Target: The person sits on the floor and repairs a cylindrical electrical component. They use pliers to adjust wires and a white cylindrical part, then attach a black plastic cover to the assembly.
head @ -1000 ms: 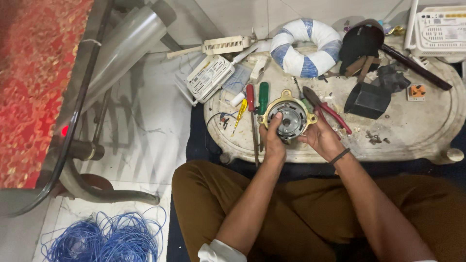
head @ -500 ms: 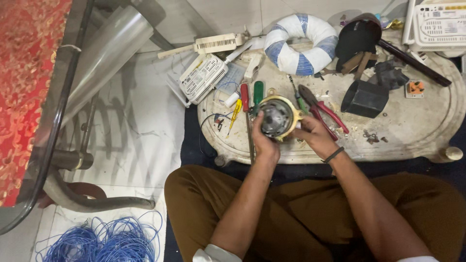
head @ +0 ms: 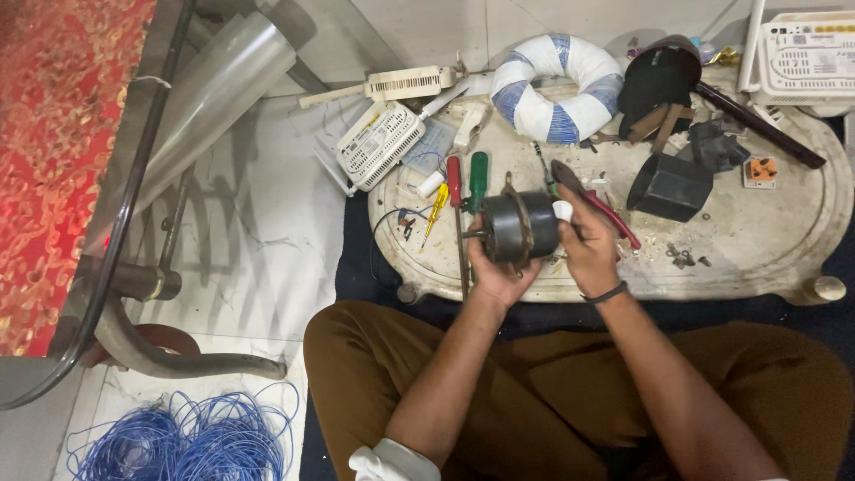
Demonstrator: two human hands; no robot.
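Observation:
I hold a round dark electric motor (head: 519, 227) with a brass-coloured seam between both hands, just above the near edge of a low oval white table (head: 766, 258). My left hand (head: 492, 272) cups it from below and the left. My right hand (head: 590, 245) grips its right side, a dark band on the wrist. The motor lies on its side, its shaft pointing left. Beside it on the table lie a red-handled screwdriver (head: 455, 183), a green-handled screwdriver (head: 478, 178), a small yellow tester (head: 437, 203) and red-handled pliers (head: 595, 200).
Farther back on the table are a blue-and-white taped ring (head: 557, 87), a black square cup (head: 670, 187), dark parts and white plastic boxes (head: 378, 142). A coil of blue wire (head: 191, 441) lies on the floor at lower left. A glass-topped table with metal legs (head: 134, 232) stands left.
The motor has been turned from facing up, with its windings showing, onto its side so its dark casing shows. Both hands have stayed on it.

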